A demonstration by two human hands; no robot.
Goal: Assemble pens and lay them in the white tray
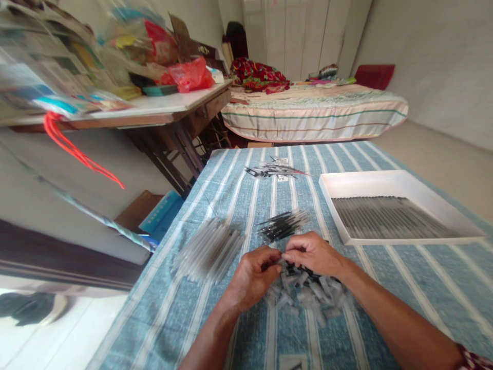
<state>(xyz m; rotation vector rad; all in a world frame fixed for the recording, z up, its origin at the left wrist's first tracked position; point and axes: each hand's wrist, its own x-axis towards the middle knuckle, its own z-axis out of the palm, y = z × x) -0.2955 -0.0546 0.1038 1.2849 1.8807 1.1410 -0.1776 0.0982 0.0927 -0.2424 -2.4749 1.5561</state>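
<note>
Both my hands meet low centre of frame, fingertips touching over a heap of small grey translucent plastic caps. My left hand has its fingers curled and pressed together around something dark and thin, probably a refill; too blurred to be sure. My right hand pinches a small piece against the left fingertips, thumb and forefinger closed on it; I can't tell exactly what piece. Held right above the heap, likely so the next cap is within reach.

Parts are sorted in groups around the hands: a blurred bundle of clear plastic tubes just left of my left hand, a small fan of thin black refills just above the hands, and another scatter of thin dark sticks further up, centre. A shallow white rectangular tray sits at right, with a neat row of clear pens laid side by side in it.

The bench is covered with a blue cloth with white stripes. Upper left: a wooden side table piled with bags and papers, a red plastic bag on it. Upper centre: a bed with striped cover, white walls, pale floor.
</note>
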